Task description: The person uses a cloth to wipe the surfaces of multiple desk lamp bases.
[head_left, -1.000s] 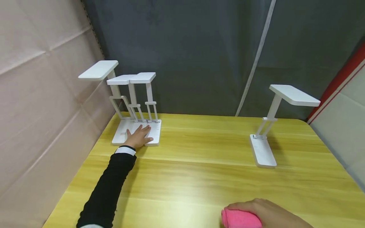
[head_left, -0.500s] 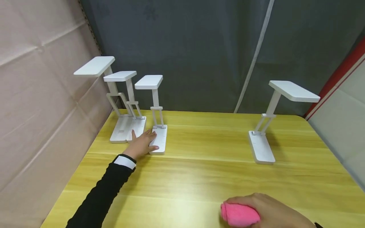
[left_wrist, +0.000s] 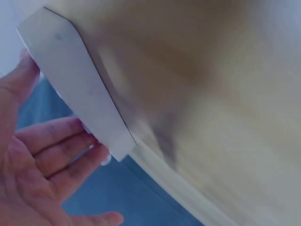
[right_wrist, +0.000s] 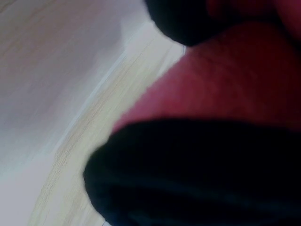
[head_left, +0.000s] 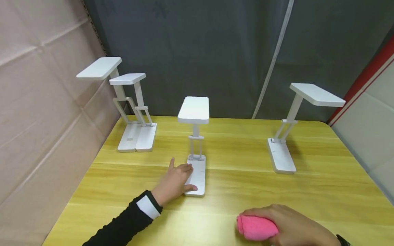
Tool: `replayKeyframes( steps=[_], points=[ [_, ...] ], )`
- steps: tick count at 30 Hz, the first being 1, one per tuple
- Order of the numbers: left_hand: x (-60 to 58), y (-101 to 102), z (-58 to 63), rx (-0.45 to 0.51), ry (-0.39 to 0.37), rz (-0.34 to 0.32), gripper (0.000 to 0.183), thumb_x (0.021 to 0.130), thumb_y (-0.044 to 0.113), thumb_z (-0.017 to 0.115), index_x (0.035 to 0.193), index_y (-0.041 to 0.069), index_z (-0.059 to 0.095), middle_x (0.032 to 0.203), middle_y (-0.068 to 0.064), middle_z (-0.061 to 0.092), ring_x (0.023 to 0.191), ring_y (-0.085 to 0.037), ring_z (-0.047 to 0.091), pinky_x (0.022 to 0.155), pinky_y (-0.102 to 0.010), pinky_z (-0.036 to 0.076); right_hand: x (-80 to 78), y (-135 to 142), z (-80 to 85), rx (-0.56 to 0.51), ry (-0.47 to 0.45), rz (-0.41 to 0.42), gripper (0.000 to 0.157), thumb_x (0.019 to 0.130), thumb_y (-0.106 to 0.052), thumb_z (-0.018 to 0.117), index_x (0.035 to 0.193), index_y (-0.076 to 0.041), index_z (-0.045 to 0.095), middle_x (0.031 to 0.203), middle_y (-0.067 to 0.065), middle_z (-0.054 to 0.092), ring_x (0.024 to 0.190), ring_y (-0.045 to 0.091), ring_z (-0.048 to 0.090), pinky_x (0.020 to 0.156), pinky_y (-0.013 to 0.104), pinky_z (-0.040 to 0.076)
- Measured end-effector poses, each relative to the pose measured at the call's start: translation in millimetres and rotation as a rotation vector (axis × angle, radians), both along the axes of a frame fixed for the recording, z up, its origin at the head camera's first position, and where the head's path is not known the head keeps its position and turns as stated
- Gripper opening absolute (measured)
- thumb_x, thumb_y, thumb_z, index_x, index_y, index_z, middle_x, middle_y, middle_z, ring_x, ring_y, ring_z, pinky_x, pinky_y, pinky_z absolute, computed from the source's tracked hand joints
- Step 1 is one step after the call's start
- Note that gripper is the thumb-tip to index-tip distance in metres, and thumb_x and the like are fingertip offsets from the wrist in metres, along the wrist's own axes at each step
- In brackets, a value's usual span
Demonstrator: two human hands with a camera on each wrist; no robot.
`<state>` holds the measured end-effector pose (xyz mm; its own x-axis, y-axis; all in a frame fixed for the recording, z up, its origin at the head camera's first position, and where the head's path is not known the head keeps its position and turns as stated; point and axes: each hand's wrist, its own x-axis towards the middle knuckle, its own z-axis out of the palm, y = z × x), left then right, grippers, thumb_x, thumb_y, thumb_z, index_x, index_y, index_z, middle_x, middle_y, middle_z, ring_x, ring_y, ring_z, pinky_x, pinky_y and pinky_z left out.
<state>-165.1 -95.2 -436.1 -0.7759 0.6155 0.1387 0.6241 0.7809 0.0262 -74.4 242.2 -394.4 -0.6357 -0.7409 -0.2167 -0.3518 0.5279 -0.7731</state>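
Note:
A white folding stand [head_left: 197, 176] with a flat rectangular head and a slim hinged arm stands upright near the middle of the table. My left hand [head_left: 174, 181] lies along the left side of its base, fingertips and thumb touching it. In the left wrist view, the extended fingers [left_wrist: 70, 141] meet the edge of the white base [left_wrist: 77, 80]. My right hand [head_left: 292, 223] grips a pink rolled cloth [head_left: 258, 228] at the front of the table. Dark, blurred shapes fill much of the right wrist view.
Two similar white stands [head_left: 146, 138] sit side by side at the back left of the wooden table [head_left: 240, 150]. Another white stand [head_left: 281, 155] is on the right. A pale wall covering [head_left: 46, 119] borders the left, and a dark curtain [head_left: 200, 51] hangs behind.
My left hand has moved the rightmost stand of the left group rightward and nearer to me, apart from the other two. My right hand keeps hold of the pink cloth, nearly still.

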Motion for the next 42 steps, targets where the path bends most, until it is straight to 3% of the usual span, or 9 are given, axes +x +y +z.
replayKeyframes(
  steps=[3, 8, 14, 18, 21, 24, 29, 35, 42],
  points=[
    [14.8, 21, -1.2, -0.032, 0.047, -0.023, 0.07, 0.075, 0.06, 0.057, 0.114, 0.001, 0.057, 0.119, -0.012, 0.056, 0.111, -0.024, 0.05, 0.096, -0.059, 0.032, 0.2, 1, 1.1, 0.016, -0.006, -0.011, 0.043, 0.08, -0.032, 0.068, 0.119, -0.035, 0.051, 0.105, -0.013, 0.059, 0.086, 0.007, 0.054, 0.072, 0.027, 0.049],
    [38.7, 53, -1.7, -0.09, 0.096, 0.007, 0.073, 0.073, 0.062, 0.056, 0.109, -0.001, 0.058, 0.114, -0.013, 0.058, 0.107, -0.023, 0.052, 0.091, -0.047, 0.041, 0.1, 0, 0.8, 0.009, 0.032, 0.001, 0.04, 0.082, -0.032, 0.066, 0.118, -0.036, 0.051, 0.104, -0.014, 0.059, 0.085, 0.005, 0.054, 0.072, 0.027, 0.05],
    [51.2, 69, -3.2, -0.102, 0.132, -0.019, 0.073, 0.074, 0.065, 0.053, 0.108, 0.001, 0.059, 0.111, -0.01, 0.059, 0.106, -0.02, 0.052, 0.088, -0.043, 0.043, -13.6, -6, -3.7, 0.02, 0.234, 0.077, 0.073, 0.064, -0.004, 0.067, 0.126, -0.035, 0.045, 0.107, -0.016, 0.057, 0.082, 0.001, 0.052, 0.066, 0.027, 0.047],
    [42.7, 59, -2.7, 0.03, 0.027, -0.032, 0.091, 0.068, 0.071, 0.056, 0.123, -0.001, 0.047, 0.125, -0.011, 0.05, 0.116, -0.022, 0.043, 0.096, -0.055, 0.033, -35.5, -17, -3.4, 0.107, 0.38, 0.058, 0.079, 0.059, -0.008, 0.069, 0.128, -0.037, 0.042, 0.101, -0.016, 0.058, 0.076, 0.001, 0.05, 0.062, 0.027, 0.045],
    [31.1, 47, -1.9, 0.08, -0.097, -0.043, 0.117, 0.059, 0.079, 0.057, 0.138, 0.0, 0.023, 0.143, -0.015, 0.028, 0.131, -0.025, 0.023, 0.1, -0.064, 0.018, -56.9, -28, -4.3, 0.176, 0.54, 0.037, 0.08, 0.058, -0.012, 0.07, 0.129, -0.036, 0.042, 0.093, -0.015, 0.057, 0.07, 0.001, 0.048, 0.059, 0.026, 0.045],
    [21.9, 40, -2.6, 0.075, -0.211, -0.089, 0.13, 0.054, 0.082, 0.058, 0.141, 0.002, 0.003, 0.149, -0.016, 0.006, 0.136, -0.025, 0.004, 0.099, -0.067, 0.008, -76.5, -39, -8.0, 0.236, 0.694, 0.035, 0.079, 0.059, -0.015, 0.07, 0.13, -0.034, 0.041, 0.084, -0.013, 0.053, 0.062, 0.002, 0.045, 0.054, 0.025, 0.043],
    [17.8, 37, -7.4, 0.097, -0.325, -0.128, 0.134, 0.052, 0.08, 0.062, 0.14, 0.002, -0.001, 0.149, -0.016, 0.004, 0.135, -0.024, 0.005, 0.098, -0.068, 0.006, -93.2, -53, -21.5, 0.287, 0.844, 0.063, 0.065, 0.072, -0.026, 0.068, 0.131, -0.035, 0.041, 0.081, -0.008, 0.053, 0.059, 0.004, 0.045, 0.049, 0.025, 0.043],
    [16.4, 36, -8.2, 0.089, -0.306, -0.112, 0.134, 0.05, 0.082, 0.061, 0.141, 0.003, 0.003, 0.149, -0.014, 0.009, 0.135, -0.023, 0.007, 0.096, -0.07, 0.005, -88.2, -55, -28.6, 0.298, 0.74, 0.054, 0.067, 0.072, -0.024, 0.069, 0.131, -0.036, 0.04, 0.079, -0.011, 0.05, 0.057, 0.004, 0.043, 0.049, 0.023, 0.04],
    [15.2, 38, -8.6, 0.07, -0.294, -0.1, 0.135, 0.048, 0.083, 0.06, 0.141, 0.003, 0.005, 0.149, -0.012, 0.01, 0.135, -0.023, 0.007, 0.096, -0.07, 0.003, -57.2, -45, -29.0, 0.181, 0.561, 0.145, 0.079, 0.061, -0.012, 0.069, 0.131, -0.035, 0.04, 0.088, -0.015, 0.054, 0.061, 0.0, 0.043, 0.054, 0.019, 0.04]
  ],
)
